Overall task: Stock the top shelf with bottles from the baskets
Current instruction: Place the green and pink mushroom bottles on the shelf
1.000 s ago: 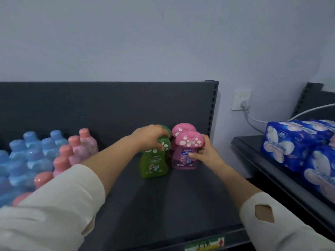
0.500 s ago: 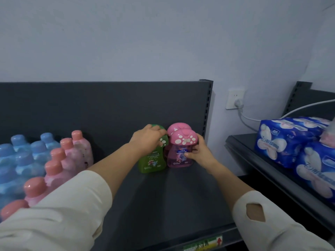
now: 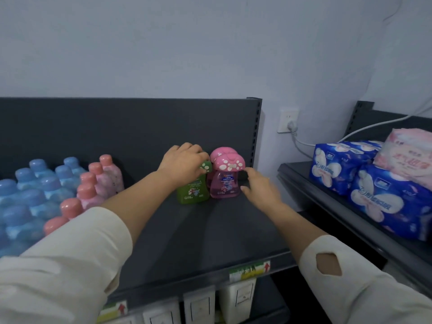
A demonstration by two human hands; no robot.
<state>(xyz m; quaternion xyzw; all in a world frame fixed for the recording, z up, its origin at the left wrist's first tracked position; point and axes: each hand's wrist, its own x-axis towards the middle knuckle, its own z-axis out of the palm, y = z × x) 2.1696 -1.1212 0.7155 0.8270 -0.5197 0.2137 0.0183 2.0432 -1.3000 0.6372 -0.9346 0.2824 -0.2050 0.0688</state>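
Green bottle (image 3: 192,191) gripped at cap by left hand (image 3: 183,163), right hand (image 3: 259,188) spread beside pink bottle (image 3: 224,184)

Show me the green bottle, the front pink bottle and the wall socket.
green bottle (image 3: 193,191): head view, its label
front pink bottle (image 3: 224,184): head view, its body
wall socket (image 3: 286,115): head view, its white plate

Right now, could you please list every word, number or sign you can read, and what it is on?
"7": on the blue packs, then characters too blurred to read.
Red upward arrow: on the shelf-edge tag.
Too blurred to read: the print on the green bottle, pink bottle and pink pack.
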